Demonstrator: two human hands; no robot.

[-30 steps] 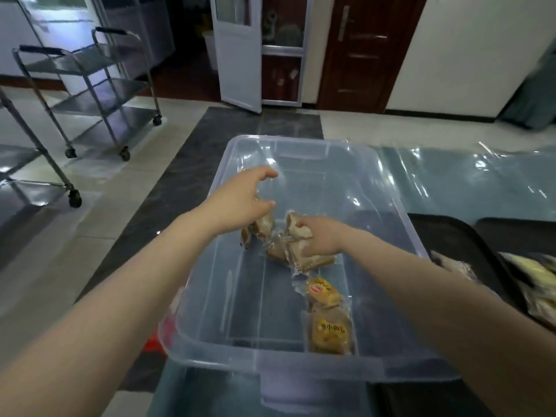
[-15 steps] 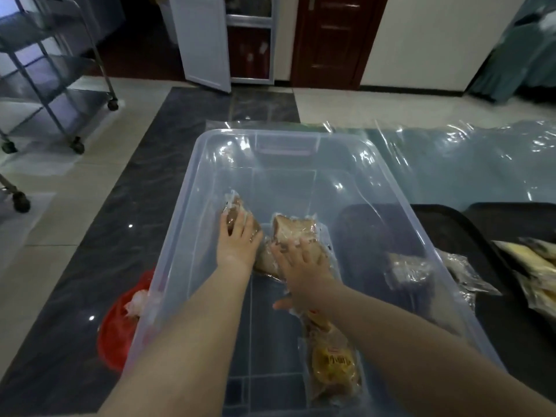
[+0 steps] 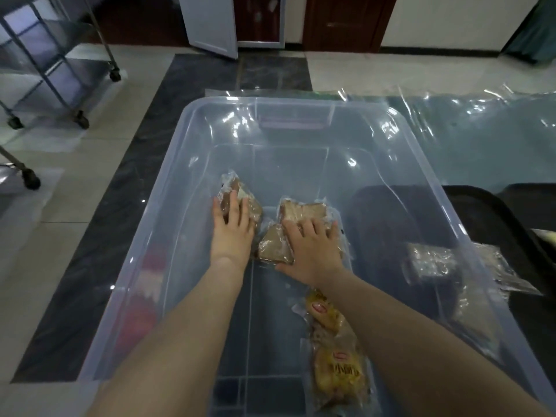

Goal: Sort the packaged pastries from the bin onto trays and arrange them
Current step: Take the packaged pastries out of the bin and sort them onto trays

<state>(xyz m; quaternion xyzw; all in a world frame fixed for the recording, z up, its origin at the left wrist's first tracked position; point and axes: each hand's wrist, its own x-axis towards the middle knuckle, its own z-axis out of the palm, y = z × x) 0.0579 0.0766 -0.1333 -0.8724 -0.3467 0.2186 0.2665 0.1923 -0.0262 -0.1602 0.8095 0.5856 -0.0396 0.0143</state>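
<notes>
A clear plastic bin [image 3: 301, 115] sits in front of me with several packaged pastries on its floor. My left hand [image 3: 231, 233] lies flat, fingers spread, on a brown wrapped pastry [image 3: 240, 194] at the bin's middle left. My right hand [image 3: 313, 248] rests with fingers spread on a wrapped sandwich-like pastry [image 3: 304, 210], and a brown triangular packet [image 3: 272, 246] lies between my hands. Two yellow packaged pastries [image 3: 337, 371] lie near the bin's front, under my right forearm. Neither hand has lifted anything.
A black tray [image 3: 487, 206] lies right of the bin, and a clear-wrapped packet [image 3: 451, 260] shows there through the bin wall. Clear plastic sheeting [image 3: 481, 121] covers the table. A metal cart [image 3: 54, 55] stands on the floor at far left. Something red [image 3: 141, 296] lies below the bin's left side.
Both hands came down from above the bin onto the brown pastries on its floor. My head has moved closer and tilted down, so the bin fills more of the view.
</notes>
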